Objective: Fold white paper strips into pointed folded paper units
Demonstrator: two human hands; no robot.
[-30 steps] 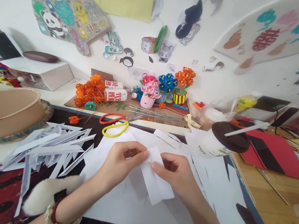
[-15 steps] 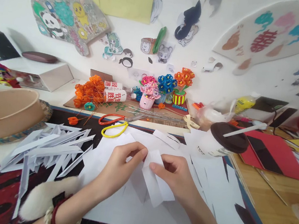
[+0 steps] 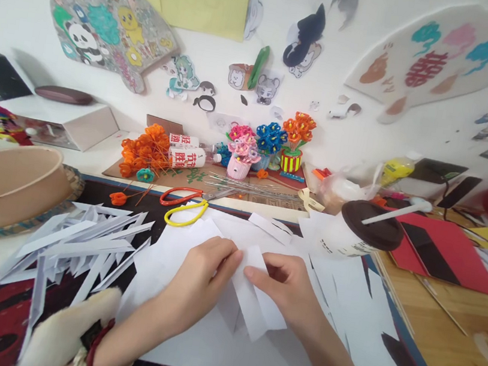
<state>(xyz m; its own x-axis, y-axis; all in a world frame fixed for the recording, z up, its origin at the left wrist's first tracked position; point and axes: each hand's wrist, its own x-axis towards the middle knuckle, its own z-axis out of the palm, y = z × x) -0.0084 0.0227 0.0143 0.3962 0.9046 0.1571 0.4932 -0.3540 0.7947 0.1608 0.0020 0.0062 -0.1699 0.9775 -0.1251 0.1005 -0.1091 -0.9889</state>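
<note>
A folded white paper strip (image 3: 250,296) is held above white sheets (image 3: 185,344) on the table. My right hand (image 3: 286,286) pinches it from the right, thumb on top. At the strip's upper left edge, my left hand (image 3: 208,272) is closed with thumb and index finger pressed together; the paper between those fingertips is hidden. A pile of folded white strips (image 3: 86,239) lies left of my left forearm. Scissors with red and yellow handles (image 3: 187,214) rest beyond my hands.
A brown-lidded cup with a straw (image 3: 367,227) stands at the right, and a round basket (image 3: 2,185) at the left. Orange flowers (image 3: 146,148), bottles (image 3: 187,157) and small flower pots (image 3: 239,167) line the back. A white plush object (image 3: 69,328) lies by my left wrist.
The fingers of my left hand have closed more tightly, and its wrist has turned slightly. My right hand and the strip have hardly moved.
</note>
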